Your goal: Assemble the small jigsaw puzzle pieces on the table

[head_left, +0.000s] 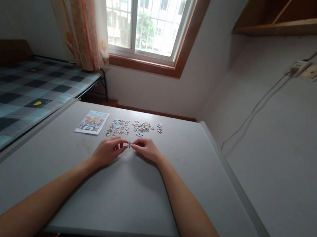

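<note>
Between my fingertips, just above the table, is a small puzzle piece. My left hand pinches it from the left, thumb and forefinger closed on its edge. From the other side my right hand pinches the same piece. Beyond my left hand lie loose puzzle pieces spread in rough rows. A denser heap of puzzle pieces sits past my right hand, with a small cluster of pieces to its right. The printed picture sheet lies flat at the left.
All of this is on a light grey table with a raised right edge. A bed with a checked cover stands to the left. Ahead are a curtain and a window. A cable hangs from a wall socket at the right.
</note>
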Available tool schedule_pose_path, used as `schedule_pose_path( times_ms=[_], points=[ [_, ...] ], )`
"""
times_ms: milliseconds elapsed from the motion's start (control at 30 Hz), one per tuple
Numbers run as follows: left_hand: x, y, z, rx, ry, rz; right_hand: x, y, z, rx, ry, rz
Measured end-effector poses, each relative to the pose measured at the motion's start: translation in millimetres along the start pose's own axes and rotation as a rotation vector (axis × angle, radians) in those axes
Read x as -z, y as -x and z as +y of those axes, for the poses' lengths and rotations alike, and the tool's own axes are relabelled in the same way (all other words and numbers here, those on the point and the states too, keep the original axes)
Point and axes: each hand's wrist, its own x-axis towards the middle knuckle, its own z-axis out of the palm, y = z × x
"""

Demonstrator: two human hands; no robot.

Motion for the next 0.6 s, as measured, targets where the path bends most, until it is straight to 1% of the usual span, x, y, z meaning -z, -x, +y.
schedule_pose_path(
  times_ms=[600],
  points=[
    [-0.2, -0.2, -0.3, 0.009, -0.002, -0.009, 0.1, 0.3, -0.6, -0.003, 0.014, -0.001]
  ],
)
